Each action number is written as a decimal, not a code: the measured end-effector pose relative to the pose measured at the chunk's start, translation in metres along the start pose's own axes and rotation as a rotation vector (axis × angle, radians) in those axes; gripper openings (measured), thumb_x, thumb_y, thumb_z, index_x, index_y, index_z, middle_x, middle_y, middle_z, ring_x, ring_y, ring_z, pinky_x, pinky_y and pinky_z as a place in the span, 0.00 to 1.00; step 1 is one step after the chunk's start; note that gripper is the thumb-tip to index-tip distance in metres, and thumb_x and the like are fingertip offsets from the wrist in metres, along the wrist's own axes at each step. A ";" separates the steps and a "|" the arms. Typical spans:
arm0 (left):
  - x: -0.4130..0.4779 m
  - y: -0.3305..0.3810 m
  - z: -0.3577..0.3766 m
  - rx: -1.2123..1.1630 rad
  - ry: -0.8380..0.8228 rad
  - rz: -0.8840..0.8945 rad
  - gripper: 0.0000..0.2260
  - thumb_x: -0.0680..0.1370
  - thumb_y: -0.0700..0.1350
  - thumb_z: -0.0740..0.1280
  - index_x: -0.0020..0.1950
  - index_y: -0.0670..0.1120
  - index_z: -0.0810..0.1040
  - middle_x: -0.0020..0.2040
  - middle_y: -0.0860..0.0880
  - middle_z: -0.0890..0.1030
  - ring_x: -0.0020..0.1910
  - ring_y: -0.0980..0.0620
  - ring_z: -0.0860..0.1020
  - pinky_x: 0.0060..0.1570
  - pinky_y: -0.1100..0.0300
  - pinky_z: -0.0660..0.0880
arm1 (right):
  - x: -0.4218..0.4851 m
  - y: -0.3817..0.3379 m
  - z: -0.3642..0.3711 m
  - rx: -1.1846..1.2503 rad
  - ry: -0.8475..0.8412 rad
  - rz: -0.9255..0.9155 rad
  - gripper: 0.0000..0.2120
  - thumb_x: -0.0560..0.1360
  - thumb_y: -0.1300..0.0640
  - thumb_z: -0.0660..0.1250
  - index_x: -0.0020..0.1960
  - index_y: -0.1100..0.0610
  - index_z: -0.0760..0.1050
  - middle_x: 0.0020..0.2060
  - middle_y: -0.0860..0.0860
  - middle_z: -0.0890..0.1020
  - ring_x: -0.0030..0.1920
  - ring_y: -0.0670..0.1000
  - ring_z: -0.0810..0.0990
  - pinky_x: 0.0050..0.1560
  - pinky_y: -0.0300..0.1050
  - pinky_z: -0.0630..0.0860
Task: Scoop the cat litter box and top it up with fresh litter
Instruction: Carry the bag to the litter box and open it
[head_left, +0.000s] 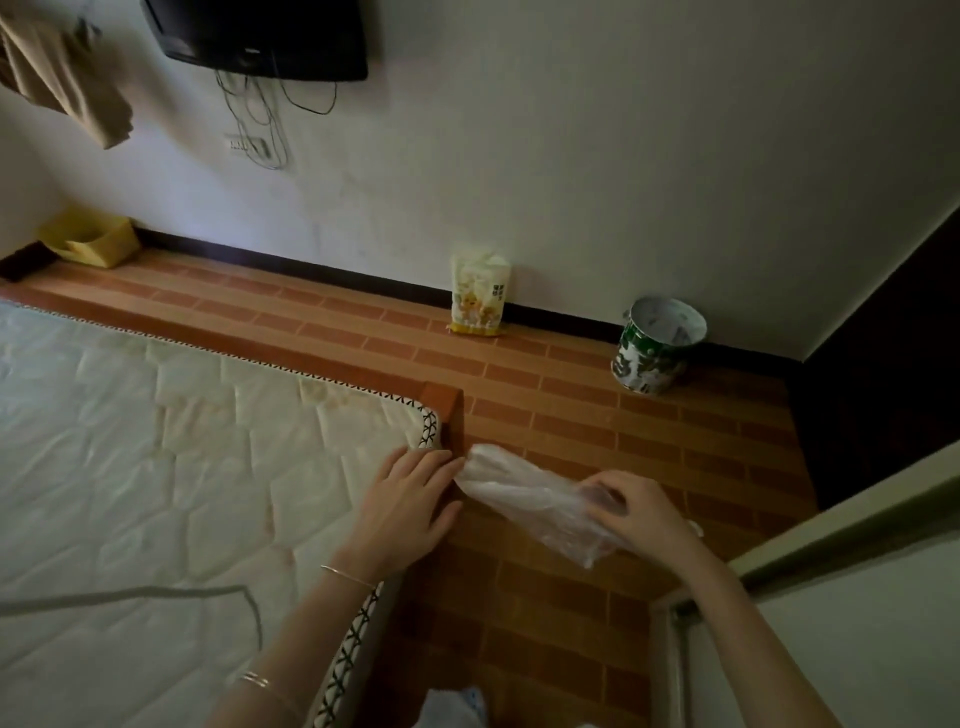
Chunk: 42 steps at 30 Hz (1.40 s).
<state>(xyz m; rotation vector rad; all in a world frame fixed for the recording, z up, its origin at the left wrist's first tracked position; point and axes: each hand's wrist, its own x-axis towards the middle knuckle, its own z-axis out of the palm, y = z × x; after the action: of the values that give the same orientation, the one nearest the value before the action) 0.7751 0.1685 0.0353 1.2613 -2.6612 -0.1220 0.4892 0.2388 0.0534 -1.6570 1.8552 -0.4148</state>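
Observation:
A crumpled clear plastic bag (524, 493) is stretched between both hands above the brick-patterned floor. My left hand (410, 499) pinches its left end beside the mattress corner. My right hand (639, 506) grips the right part of the bag. A yellow litter box (91, 241) sits in the far left corner against the wall. A white and yellow bag of litter (479, 293) stands upright against the wall, further away in the middle.
A quilted white mattress (156, 467) fills the left side. A green and white bin (655, 345) stands by the far right wall. A door edge (831, 525) is at the right. A wall TV (260, 36) with dangling cables hangs above.

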 end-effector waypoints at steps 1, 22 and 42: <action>0.012 -0.004 0.001 0.002 -0.001 0.010 0.21 0.76 0.57 0.55 0.66 0.50 0.73 0.62 0.51 0.77 0.63 0.50 0.73 0.66 0.52 0.63 | 0.009 0.002 -0.003 0.005 0.001 0.007 0.10 0.75 0.53 0.67 0.56 0.48 0.75 0.50 0.41 0.76 0.50 0.40 0.75 0.48 0.32 0.70; 0.296 0.001 0.064 0.009 -0.036 0.053 0.20 0.75 0.56 0.57 0.64 0.50 0.73 0.60 0.51 0.77 0.60 0.50 0.74 0.62 0.52 0.67 | 0.224 0.126 -0.140 0.015 -0.045 0.072 0.10 0.74 0.54 0.67 0.54 0.46 0.74 0.45 0.43 0.78 0.43 0.44 0.77 0.39 0.34 0.73; 0.498 -0.059 0.097 -0.007 -0.052 -0.055 0.21 0.75 0.56 0.57 0.64 0.50 0.75 0.60 0.51 0.78 0.60 0.49 0.75 0.62 0.54 0.64 | 0.443 0.174 -0.221 -0.040 -0.124 -0.018 0.10 0.74 0.54 0.66 0.55 0.47 0.75 0.41 0.40 0.75 0.38 0.39 0.72 0.37 0.31 0.67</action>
<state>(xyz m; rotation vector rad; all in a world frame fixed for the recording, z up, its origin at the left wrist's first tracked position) 0.4918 -0.2546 0.0006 1.3475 -2.6678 -0.1740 0.2018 -0.1984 0.0153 -1.6878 1.7695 -0.2767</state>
